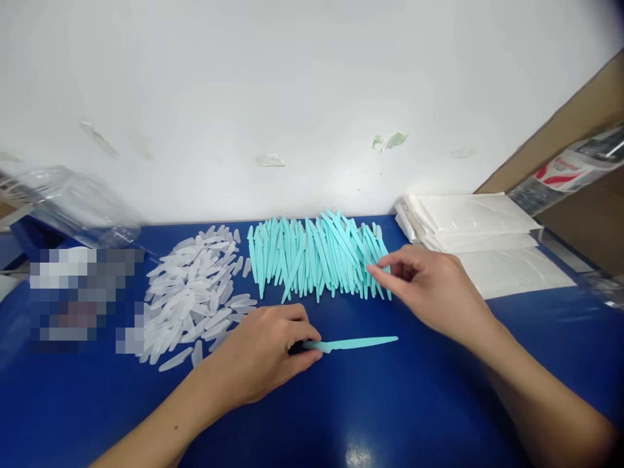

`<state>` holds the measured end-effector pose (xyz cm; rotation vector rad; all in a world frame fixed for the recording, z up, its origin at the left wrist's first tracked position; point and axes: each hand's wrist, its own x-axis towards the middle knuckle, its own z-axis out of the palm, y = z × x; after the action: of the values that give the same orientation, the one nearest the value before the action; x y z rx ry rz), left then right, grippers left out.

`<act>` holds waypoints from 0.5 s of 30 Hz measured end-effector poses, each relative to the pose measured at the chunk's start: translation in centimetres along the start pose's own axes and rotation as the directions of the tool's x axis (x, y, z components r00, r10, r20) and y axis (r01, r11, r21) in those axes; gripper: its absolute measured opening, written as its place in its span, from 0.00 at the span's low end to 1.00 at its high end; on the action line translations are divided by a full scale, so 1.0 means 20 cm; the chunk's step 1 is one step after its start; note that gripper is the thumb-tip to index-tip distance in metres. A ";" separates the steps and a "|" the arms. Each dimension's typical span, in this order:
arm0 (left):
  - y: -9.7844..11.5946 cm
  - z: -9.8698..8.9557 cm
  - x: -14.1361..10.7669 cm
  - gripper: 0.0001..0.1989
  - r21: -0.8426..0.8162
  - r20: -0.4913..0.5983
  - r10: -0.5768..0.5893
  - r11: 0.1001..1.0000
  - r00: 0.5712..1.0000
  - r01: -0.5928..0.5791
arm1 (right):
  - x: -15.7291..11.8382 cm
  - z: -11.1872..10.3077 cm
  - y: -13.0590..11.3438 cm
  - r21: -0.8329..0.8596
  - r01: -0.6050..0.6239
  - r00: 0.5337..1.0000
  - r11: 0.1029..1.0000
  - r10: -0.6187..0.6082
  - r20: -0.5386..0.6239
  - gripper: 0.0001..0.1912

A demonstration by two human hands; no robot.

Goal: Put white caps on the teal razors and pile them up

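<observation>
My left hand (pixel 277 348) is low over the table, its thumb and fingers pinching the handle end of a turquoise eyebrow razor (pixel 363 342). The razor lies nearly level, its slim end pointing right. To the right, my right hand (pixel 419 279) is in a pinch at the right end of a pile of similar turquoise razors (pixel 312 260). Its fingertips overlap the last razors there; I cannot make out what is between them. Many translucent white blade caps (pixel 195 292) are heaped left of the razors, just beyond my left wrist.
Behind the blue table (pixel 370 403) rises a white wall (pixel 312 97) with tape scraps. Stacked white plastic packets (pixel 478 221) sit at the back right, near a labelled clear bottle (pixel 565 172). A clear plastic container (pixel 73 201) stands at the back left, beside a blurred-out patch.
</observation>
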<state>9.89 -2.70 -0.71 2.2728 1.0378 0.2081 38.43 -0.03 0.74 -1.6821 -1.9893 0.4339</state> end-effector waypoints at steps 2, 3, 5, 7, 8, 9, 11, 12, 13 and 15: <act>-0.01 -0.04 -0.01 0.14 -0.045 -0.054 -0.019 0.999 0.998 0.016 | 0.09 0.02 0.05 -0.051 -0.066 0.996 0.997 0.062 -0.065 0.22; -0.03 -0.07 -0.01 0.15 -0.066 -0.095 -0.053 0.997 0.994 0.047 | 0.13 0.03 0.07 -0.066 -0.096 0.994 0.993 0.092 -0.061 0.23; -0.09 -0.17 -0.05 0.18 -0.077 -0.196 -0.163 0.986 0.967 0.150 | 0.21 0.07 0.09 -0.083 -0.139 0.990 0.987 0.139 -0.011 0.23; -0.17 -0.28 -0.11 0.20 -0.044 -0.267 -0.307 0.951 0.914 0.306 | 0.27 0.09 0.09 -0.076 -0.159 0.986 0.984 0.161 0.030 0.19; -0.21 -0.33 -0.14 0.21 -0.016 -0.264 -0.364 0.928 0.893 0.373 | 0.29 0.09 0.09 -0.065 -0.166 0.985 0.984 0.169 0.041 0.16; -0.25 -0.37 -0.17 0.21 0.007 -0.232 -0.406 0.908 0.884 0.419 | 0.30 0.10 0.09 -0.051 -0.176 0.983 0.983 0.178 0.049 0.14; -0.32 -0.43 -0.22 0.21 0.025 -0.181 -0.475 0.873 0.861 0.487 | 0.32 0.08 0.08 -0.016 -0.198 0.978 0.980 0.199 0.060 0.12; -0.34 -0.44 -0.23 0.21 0.028 -0.162 -0.493 0.864 0.855 0.503 | 0.32 0.07 0.09 0.002 -0.209 0.976 0.978 0.208 0.067 0.12; -0.35 -0.44 -0.23 0.21 0.029 -0.153 -0.497 0.862 0.854 0.506 | 0.32 0.06 0.09 0.020 -0.219 0.974 0.976 0.217 0.071 0.13; -0.34 -0.42 -0.22 0.20 0.036 -0.143 -0.475 0.874 0.868 0.484 | 0.31 0.02 0.10 0.041 -0.240 0.970 0.970 0.238 0.058 0.15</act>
<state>-0.63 1.43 2.33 1.9998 1.6664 0.1099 39.05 6.40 0.30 -1.9064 -1.8022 0.6119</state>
